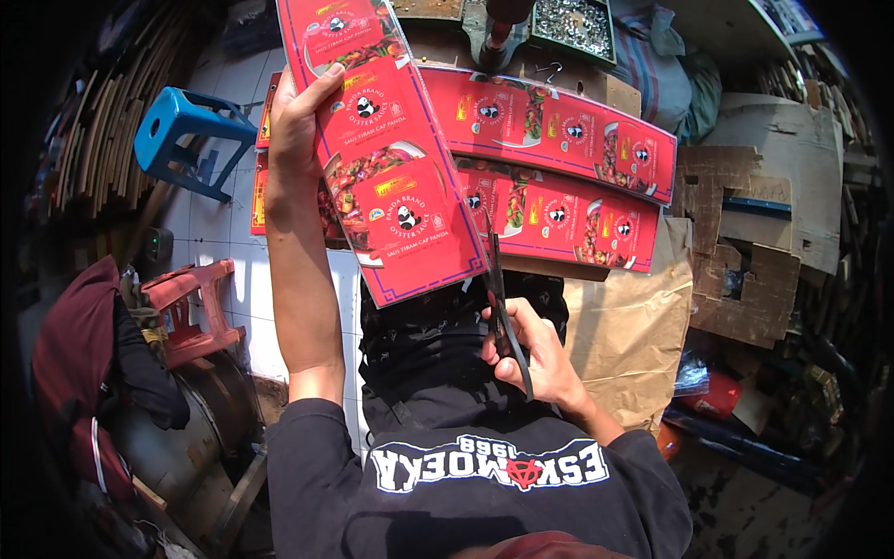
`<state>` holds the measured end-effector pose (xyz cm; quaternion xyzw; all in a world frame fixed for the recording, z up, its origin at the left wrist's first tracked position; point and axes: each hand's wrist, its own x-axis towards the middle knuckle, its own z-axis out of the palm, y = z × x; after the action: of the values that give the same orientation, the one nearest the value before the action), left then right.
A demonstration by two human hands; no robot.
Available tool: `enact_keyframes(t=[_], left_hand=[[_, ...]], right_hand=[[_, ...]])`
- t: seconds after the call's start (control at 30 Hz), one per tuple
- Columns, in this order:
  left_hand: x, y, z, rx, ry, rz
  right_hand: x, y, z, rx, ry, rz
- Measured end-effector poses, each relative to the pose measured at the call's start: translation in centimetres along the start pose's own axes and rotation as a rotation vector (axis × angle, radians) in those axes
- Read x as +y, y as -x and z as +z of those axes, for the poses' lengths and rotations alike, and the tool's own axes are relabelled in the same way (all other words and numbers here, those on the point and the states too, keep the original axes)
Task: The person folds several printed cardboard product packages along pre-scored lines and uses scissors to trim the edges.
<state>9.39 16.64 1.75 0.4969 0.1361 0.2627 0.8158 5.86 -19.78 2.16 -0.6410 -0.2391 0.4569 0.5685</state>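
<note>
My left hand (300, 126) grips a long, glossy red printed strip (438, 256) by its left edge, thumb on top. The strip slants from the top of the view down over my lap. In my right hand (548, 359) is a pair of black scissors (499, 303), fingers in the handles. Its blades point up beside the strip's lower right edge; whether they touch it I cannot tell. Behind lie more red printed strips, an upper one (582, 135) and a lower one (596, 219), on a wooden surface. Parts of them are hidden behind the held strip.
A green-edged tray of small metal pieces (573, 26) sits at the far side. Brown paper (629, 321) spreads to my right, near cut cardboard (745, 289). A blue stool (177, 130), a red stool (194, 289) and a metal drum (191, 419) stand to the left.
</note>
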Motion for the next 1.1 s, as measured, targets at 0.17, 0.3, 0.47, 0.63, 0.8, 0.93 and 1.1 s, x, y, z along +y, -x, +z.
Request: enact_keyframes(t=[0.17, 0.3, 0.47, 0.63, 0.8, 0.93, 1.1], left_hand=[[0.2, 0.0, 0.1, 0.014, -0.005, 0.011], [0.2, 0.0, 0.2, 0.0, -0.016, 0.013], [0.1, -0.1, 0.0, -0.006, -0.017, 0.013], [0.1, -0.1, 0.1, -0.008, -0.019, 0.012], [-0.2, -0.2, -0.2, -0.002, -0.037, 0.028], [0.0, -0.1, -0.1, -0.006, -0.044, 0.031], [0.0, -0.1, -0.1, -0.009, -0.05, 0.037]], right_hand=[[0.2, 0.1, 0.1, 0.007, -0.006, -0.006], [0.1, 0.1, 0.2, 0.016, -0.015, -0.007], [-0.1, 0.1, 0.2, 0.019, -0.012, -0.005], [0.2, 0.2, 0.2, 0.027, -0.028, -0.009], [0.3, 0.1, 0.3, 0.035, -0.022, -0.019], [0.5, 0.2, 0.4, 0.062, -0.022, -0.021], [1.0, 0.3, 0.6, 0.114, -0.014, 0.021]])
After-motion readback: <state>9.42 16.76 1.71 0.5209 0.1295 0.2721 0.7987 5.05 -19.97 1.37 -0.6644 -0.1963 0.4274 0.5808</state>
